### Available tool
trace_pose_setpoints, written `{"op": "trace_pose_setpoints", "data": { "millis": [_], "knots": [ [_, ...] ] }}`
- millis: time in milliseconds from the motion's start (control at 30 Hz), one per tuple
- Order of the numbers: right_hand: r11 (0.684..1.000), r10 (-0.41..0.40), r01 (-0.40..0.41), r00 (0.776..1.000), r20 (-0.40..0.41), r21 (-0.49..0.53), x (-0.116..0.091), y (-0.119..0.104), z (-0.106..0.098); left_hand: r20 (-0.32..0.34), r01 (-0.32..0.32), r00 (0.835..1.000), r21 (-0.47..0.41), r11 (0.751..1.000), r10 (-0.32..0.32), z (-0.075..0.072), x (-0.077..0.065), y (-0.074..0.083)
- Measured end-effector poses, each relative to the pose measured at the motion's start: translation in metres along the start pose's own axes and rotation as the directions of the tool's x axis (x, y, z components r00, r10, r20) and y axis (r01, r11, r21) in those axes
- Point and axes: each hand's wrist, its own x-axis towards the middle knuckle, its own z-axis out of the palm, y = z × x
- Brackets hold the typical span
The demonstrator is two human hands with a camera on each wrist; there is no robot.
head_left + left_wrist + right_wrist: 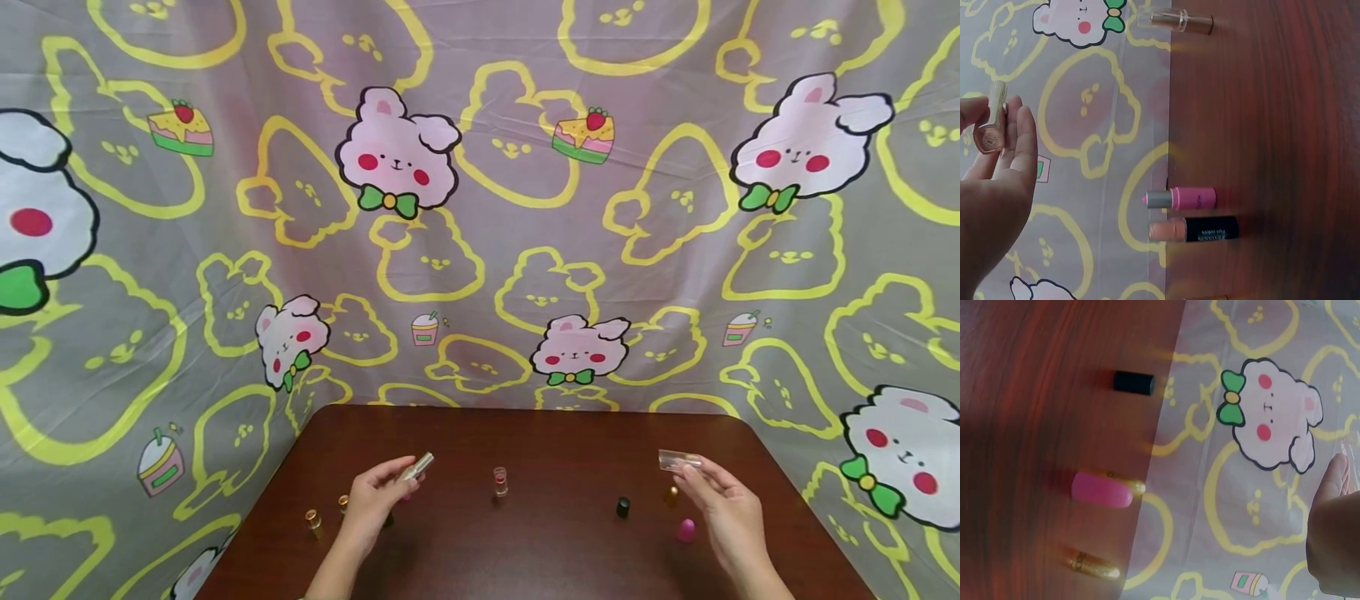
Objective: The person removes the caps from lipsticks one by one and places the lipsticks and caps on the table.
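Above the table, my left hand (375,497) pinches a slim, shiny lipstick tube (417,467) between thumb and fingers, tilted up to the right. In the left wrist view its coppery end (989,139) faces the camera. My right hand (729,510) holds a clear plastic cap (670,460) sideways by one end, apart from the tube. Between the hands, a lipstick with clear upper part (500,482) stands on the table. Beyond the left hand, a pink lipstick (1194,198) and a black lipstick (1212,229) stand uncapped, side by side.
Gold lipstick tubes (313,524) stand at the table's left. On the right are a black cap (623,507), a pink cap (686,531) and gold caps (1095,565). A patterned curtain (480,208) surrounds the brown table (525,550) at the back and sides.
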Motion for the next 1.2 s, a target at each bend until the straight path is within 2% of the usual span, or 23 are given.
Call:
{"op": "trace_pose_setpoints", "data": {
  "millis": [133,267,433,600,700,800,833,900,1033,1200],
  "knots": [
    [0.999,-0.025,0.025,1.000,-0.015,-0.028,-0.002,-0.001,-0.011,-0.002,0.034,0.999,-0.001,0.999,-0.034,-0.004,-0.003,-0.001],
    [0.997,-0.026,0.021,0.997,-0.069,-0.073,-0.004,-0.002,-0.020,0.000,0.053,0.999,0.024,0.998,-0.053,-0.007,-0.005,-0.005],
    [0.975,0.043,-0.083,0.980,-0.192,-0.205,-0.005,-0.005,-0.031,-0.028,0.028,0.999,0.077,0.997,-0.026,-0.010,-0.007,-0.011],
    [0.909,0.119,-0.228,0.945,-0.306,-0.349,-0.006,-0.009,-0.045,-0.058,0.027,0.998,0.077,0.997,-0.023,-0.011,-0.009,-0.020],
    [0.821,0.139,-0.318,0.917,-0.374,-0.474,-0.005,-0.011,-0.054,-0.068,0.011,0.998,0.073,0.997,-0.006,-0.009,-0.011,-0.026],
    [0.691,0.128,-0.375,0.905,-0.406,-0.618,-0.003,-0.012,-0.061,-0.073,-0.001,0.997,0.100,0.995,0.008,-0.006,-0.013,-0.031],
    [0.646,0.119,-0.378,0.908,-0.401,-0.663,-0.002,-0.012,-0.064,-0.070,-0.002,0.998,0.123,0.992,0.010,-0.005,-0.013,-0.033],
    [0.584,0.119,-0.381,0.914,-0.389,-0.717,0.000,-0.011,-0.068,-0.057,0.000,0.998,0.156,0.988,0.009,-0.003,-0.014,-0.036],
    [0.503,0.099,-0.339,0.937,-0.336,-0.795,0.001,-0.008,-0.076,-0.018,0.002,1.000,0.209,0.978,0.002,0.001,-0.013,-0.043],
    [0.351,0.039,-0.228,0.973,-0.229,-0.908,0.002,-0.001,-0.087,0.042,-0.011,0.999,0.260,0.966,0.001,0.005,-0.012,-0.051]
  ]
}}
